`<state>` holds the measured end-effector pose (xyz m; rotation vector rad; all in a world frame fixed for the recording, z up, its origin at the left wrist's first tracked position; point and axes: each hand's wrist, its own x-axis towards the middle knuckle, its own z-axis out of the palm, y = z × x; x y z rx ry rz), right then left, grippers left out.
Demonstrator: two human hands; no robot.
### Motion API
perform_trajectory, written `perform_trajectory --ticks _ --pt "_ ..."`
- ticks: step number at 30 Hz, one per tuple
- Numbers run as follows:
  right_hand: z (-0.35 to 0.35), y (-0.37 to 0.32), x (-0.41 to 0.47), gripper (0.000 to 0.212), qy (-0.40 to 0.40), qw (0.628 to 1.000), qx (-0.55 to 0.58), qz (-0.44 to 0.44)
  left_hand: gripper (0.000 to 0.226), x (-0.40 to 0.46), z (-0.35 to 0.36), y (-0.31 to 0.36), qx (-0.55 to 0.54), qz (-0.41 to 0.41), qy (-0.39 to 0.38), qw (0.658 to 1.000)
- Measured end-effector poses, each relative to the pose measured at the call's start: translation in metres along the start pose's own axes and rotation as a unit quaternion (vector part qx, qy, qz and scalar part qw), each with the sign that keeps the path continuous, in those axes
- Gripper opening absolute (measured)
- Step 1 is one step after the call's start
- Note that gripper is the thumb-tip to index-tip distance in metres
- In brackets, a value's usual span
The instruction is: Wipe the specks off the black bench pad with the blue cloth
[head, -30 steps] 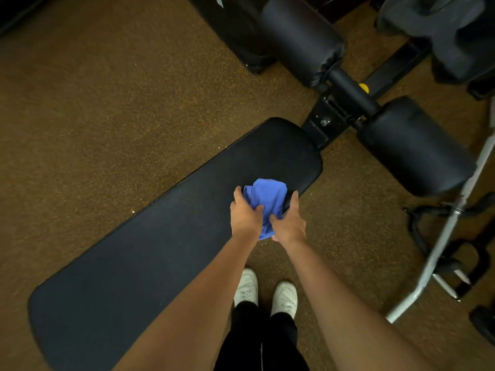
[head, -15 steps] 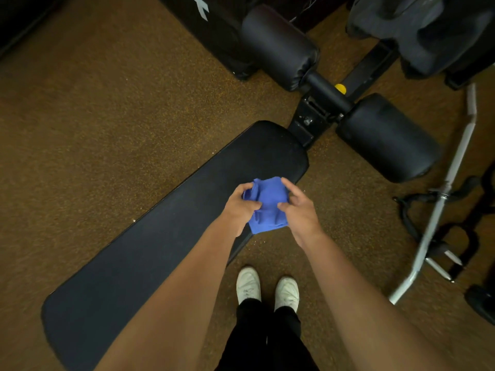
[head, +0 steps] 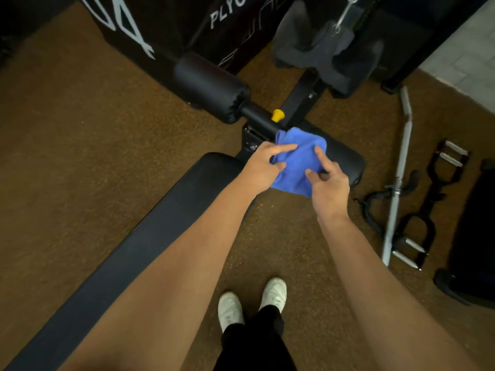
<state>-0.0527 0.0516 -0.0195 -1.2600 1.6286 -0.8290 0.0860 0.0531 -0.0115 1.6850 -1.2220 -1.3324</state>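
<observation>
My left fingers [head: 281, 149] curl onto the left edge of the cloth [head: 300, 162], thumb tucked under a fold, pinching it. My right fingers [head: 320, 153] are partly spread, the forefinger laid straight on top of the cloth and the thumb pinching its lower right part. So the left hand [head: 263, 167] and right hand [head: 330, 183] hold the cloth between them, lifted in front of the roller [head: 345, 159] and past the end of the pad [head: 166, 218], not touching it. The pad runs from lower left up to the hands, under my left forearm. I cannot make out specks on it. A second roller [head: 211, 88] and a yellow knob [head: 277, 115] sit beyond. A bar [head: 399, 178] lies on the floor [head: 80, 156] to the right, my shoes [head: 251, 301] below
</observation>
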Motion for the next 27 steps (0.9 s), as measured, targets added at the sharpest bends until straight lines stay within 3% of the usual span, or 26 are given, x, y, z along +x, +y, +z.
perform_trajectory --ticks 7,11,14,17,20,23,27 --pt "-0.034 -0.004 0.050 0.050 0.089 0.987 -0.121 -0.054 0.046 0.063 0.043 0.033 0.110 0.084 0.001 0.990" --pt "-0.035 0.006 0.061 0.052 0.052 0.981 -0.188 -0.006 0.040 0.079 0.056 0.020 0.145 0.058 -0.007 0.988" --pt "-0.035 0.010 0.064 0.048 -0.001 0.977 -0.214 0.012 0.017 0.075 0.062 0.021 0.108 0.016 0.074 0.991" --pt "-0.035 0.009 0.067 0.046 -0.022 0.973 -0.231 0.019 0.020 0.069 0.069 0.014 0.132 0.029 0.116 0.984" --pt "-0.033 0.003 0.068 0.050 -0.016 0.943 -0.328 0.043 0.029 0.064 0.067 0.020 0.237 0.049 0.070 0.968" --pt "-0.035 -0.013 0.069 0.050 -0.023 0.897 -0.434 0.081 0.049 0.058 0.059 0.021 0.428 0.047 0.021 0.902" --pt "-0.036 -0.032 0.065 0.061 -0.035 0.879 -0.469 0.072 0.054 0.042 0.048 0.025 0.450 0.023 0.021 0.892"
